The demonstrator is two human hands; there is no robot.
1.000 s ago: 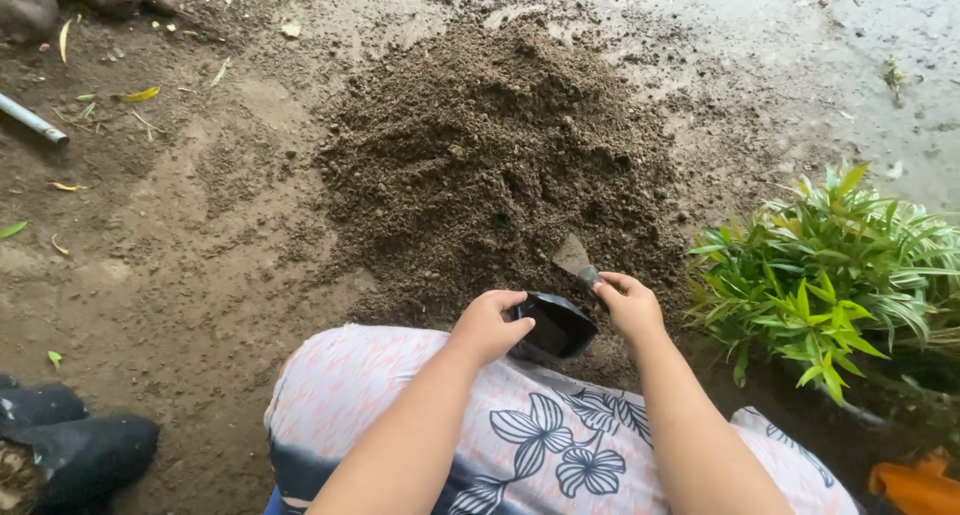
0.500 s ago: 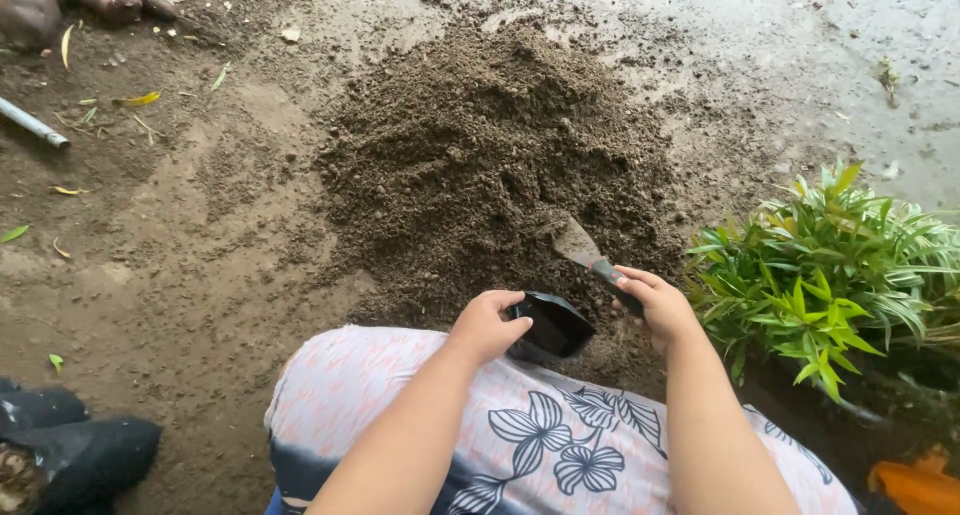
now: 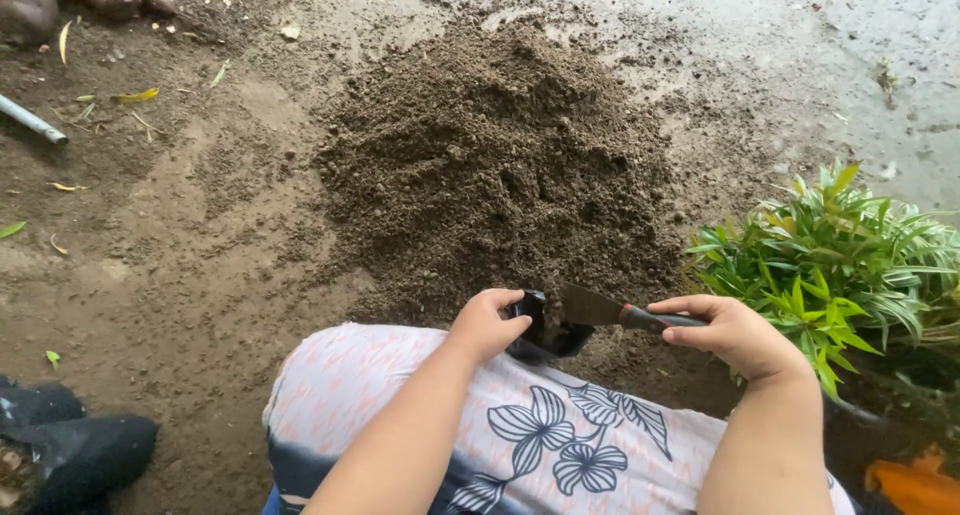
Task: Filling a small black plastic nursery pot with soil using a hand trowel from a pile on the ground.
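Observation:
A small black plastic pot (image 3: pixel 545 340) rests on the ground just beyond my knees. My left hand (image 3: pixel 487 324) grips its left rim. My right hand (image 3: pixel 733 335) holds a small metal trowel (image 3: pixel 600 309) by its dark handle. The blade lies nearly level over the pot's opening and points left. A broad heap of dark loose soil (image 3: pixel 495 165) spreads on the ground directly beyond the pot. My lap, in pale cloth with a dark flower print (image 3: pixel 560 430), fills the bottom of the view.
A bushy green plant with narrow striped leaves (image 3: pixel 830 265) stands close to my right hand. An orange object (image 3: pixel 915 485) shows at the bottom right. Dark footwear (image 3: pixel 70 455) sits at the bottom left. A grey pipe (image 3: pixel 30 120) and scattered leaves lie at the far left.
My right hand drew the trowel back from the soil heap and swung it to the right, laying the blade flat over the pot. My left hand stayed on the pot's rim.

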